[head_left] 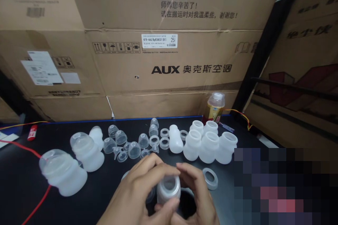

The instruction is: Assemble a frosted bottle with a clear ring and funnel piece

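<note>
Stacked cardboard boxes [163, 56] fill my view behind the black surface [21, 179]. On it I see five open white bottles [208, 146] clustered at right, two capped bottles [76, 163] at left, and small clear caps and rings [137, 142] scattered between. A loose ring [210, 178] lies just right of my hands. My left hand [137, 193] and right hand [196, 191] both have fingers curled closed round one small bottle [169, 189], held upright, mouth open, near the front edge.

storeroom workbench: stacked cartons [169, 59], loose bottles [208, 146]
</note>
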`<state>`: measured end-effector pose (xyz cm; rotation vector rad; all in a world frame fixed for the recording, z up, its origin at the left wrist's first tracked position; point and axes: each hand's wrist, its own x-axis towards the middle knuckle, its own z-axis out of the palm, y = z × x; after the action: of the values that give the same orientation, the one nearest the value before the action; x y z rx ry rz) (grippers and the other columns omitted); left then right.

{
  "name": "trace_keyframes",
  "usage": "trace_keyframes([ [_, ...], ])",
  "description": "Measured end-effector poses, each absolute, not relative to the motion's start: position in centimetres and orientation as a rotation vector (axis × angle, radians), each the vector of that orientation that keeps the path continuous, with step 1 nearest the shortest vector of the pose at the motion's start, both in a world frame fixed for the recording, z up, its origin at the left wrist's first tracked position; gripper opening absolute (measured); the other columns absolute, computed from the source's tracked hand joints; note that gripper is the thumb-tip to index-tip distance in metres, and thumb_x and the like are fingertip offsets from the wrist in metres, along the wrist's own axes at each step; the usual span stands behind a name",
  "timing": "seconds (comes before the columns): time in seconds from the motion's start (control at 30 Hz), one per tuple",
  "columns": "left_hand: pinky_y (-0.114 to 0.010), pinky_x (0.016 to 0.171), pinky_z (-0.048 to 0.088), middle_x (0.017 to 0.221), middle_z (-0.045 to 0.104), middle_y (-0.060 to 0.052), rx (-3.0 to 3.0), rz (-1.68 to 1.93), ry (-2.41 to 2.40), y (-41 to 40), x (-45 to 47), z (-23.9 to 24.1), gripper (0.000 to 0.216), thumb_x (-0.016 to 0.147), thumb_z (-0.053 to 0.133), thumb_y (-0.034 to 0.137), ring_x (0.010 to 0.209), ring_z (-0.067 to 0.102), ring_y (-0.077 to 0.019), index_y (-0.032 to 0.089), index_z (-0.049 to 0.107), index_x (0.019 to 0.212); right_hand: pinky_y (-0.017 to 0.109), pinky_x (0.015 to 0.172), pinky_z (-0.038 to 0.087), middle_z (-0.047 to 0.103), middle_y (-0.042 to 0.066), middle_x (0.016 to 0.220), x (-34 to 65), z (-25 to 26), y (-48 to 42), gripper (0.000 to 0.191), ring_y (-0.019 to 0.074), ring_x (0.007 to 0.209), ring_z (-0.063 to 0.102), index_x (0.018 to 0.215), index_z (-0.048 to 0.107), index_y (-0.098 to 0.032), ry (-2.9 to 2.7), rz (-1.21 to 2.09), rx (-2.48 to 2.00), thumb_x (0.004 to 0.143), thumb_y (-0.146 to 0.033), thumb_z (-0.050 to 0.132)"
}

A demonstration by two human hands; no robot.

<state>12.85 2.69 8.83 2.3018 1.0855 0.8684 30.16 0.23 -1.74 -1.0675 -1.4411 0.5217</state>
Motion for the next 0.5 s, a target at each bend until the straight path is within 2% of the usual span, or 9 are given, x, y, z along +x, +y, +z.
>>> trace_keyframes([
  [0.07, -0.031, 0.094, 0.059, 0.117, 0.077, -0.001, 2.282, 0.878, 0.961, 2.7, 12.7, 9.1, 0.037, 0.09, 0.072, 0.015, 0.105, 0.075, -0.0219, 0.036, 0.076, 0.119, 0.026, 0.099, 0.064, 0.084, -0.002, 0.129, 30.2, -1.6, 0.4, 0.083, 0.0244, 0.115, 0.083, 0.142, 0.057, -0.04, -1.428, 0.587, -1.022, 0.074, -0.011, 0.093],
  [0.17, -0.036, 0.099, 0.054, 0.115, 0.077, -0.002, 2.284, 0.867, 0.917, 2.5, 13.3, 8.9, 0.025, 0.088, 0.068, 0.01, 0.106, 0.072, -0.0242, 0.03, 0.073, 0.102, 0.019, 0.097, 0.063, 0.084, -0.006, 0.129, 29.9, -1.1, 0.6, 0.074, 0.0201, 0.119, 0.082, 0.142, 0.055, -0.044, -1.392, 0.657, -0.92, 0.082, -0.031, 0.097],
  [0.23, -0.037, 0.099, 0.053, 0.113, 0.077, -0.002, 2.25, 0.863, 0.903, 2.6, 13.9, 8.3, 0.011, 0.09, 0.074, 0.017, 0.106, 0.072, -0.0249, 0.026, 0.067, 0.088, 0.018, 0.095, 0.064, 0.086, -0.005, 0.128, 29.6, -0.9, 0.6, 0.071, 0.0191, 0.116, 0.084, 0.145, 0.052, -0.044, -1.366, 0.663, -0.915, 0.086, -0.048, 0.093],
  [0.33, -0.037, 0.102, 0.055, 0.123, 0.077, -0.003, 2.12, 0.955, 0.856, 3.1, 14.1, 6.7, 0.024, 0.093, 0.083, 0.039, 0.113, 0.073, -0.0258, 0.025, 0.069, 0.079, 0.021, 0.094, 0.065, 0.086, -0.002, 0.127, 29.4, -0.6, 0.6, 0.069, 0.02, 0.114, 0.085, 0.147, 0.051, -0.042, -1.367, 0.645, -0.937, 0.09, -0.055, 0.088],
  [0.4, -0.036, 0.106, 0.057, 0.133, 0.075, -0.004, 2.017, 1.064, 0.876, 3.6, 13.3, 5.6, 0.021, 0.088, 0.088, 0.048, 0.122, 0.074, -0.0276, 0.029, 0.078, 0.092, 0.02, 0.092, 0.065, 0.086, -0.001, 0.127, 29.5, -0.4, 0.6, 0.063, 0.0193, 0.112, 0.085, 0.147, 0.051, -0.041, -1.391, 0.646, -0.916, 0.095, -0.049, 0.084],
  [0.43, -0.035, 0.106, 0.058, 0.134, 0.076, -0.003, 1.979, 1.116, 0.912, 3.7, 12.8, 5.1, 0.028, 0.084, 0.092, 0.049, 0.124, 0.074, -0.028, 0.034, 0.081, 0.104, 0.019, 0.091, 0.064, 0.086, -0.002, 0.125, 29.6, -0.3, 0.6, 0.061, 0.018, 0.11, 0.085, 0.146, 0.051, -0.041, -1.398, 0.648, -0.908, 0.095, -0.044, 0.084],
  [0.5, -0.033, 0.104, 0.061, 0.129, 0.078, -0.001, 1.918, 1.187, 1.018, 3.4, 11.6, 4.4, 0.053, 0.079, 0.095, 0.046, 0.12, 0.076, -0.0269, 0.041, 0.076, 0.129, 0.016, 0.091, 0.062, 0.087, -0.006, 0.117, 29.7, -0.4, 0.7, 0.067, 0.0149, 0.101, 0.085, 0.143, 0.052, -0.042, -1.397, 0.637, -0.926, 0.088, -0.032, 0.088],
])
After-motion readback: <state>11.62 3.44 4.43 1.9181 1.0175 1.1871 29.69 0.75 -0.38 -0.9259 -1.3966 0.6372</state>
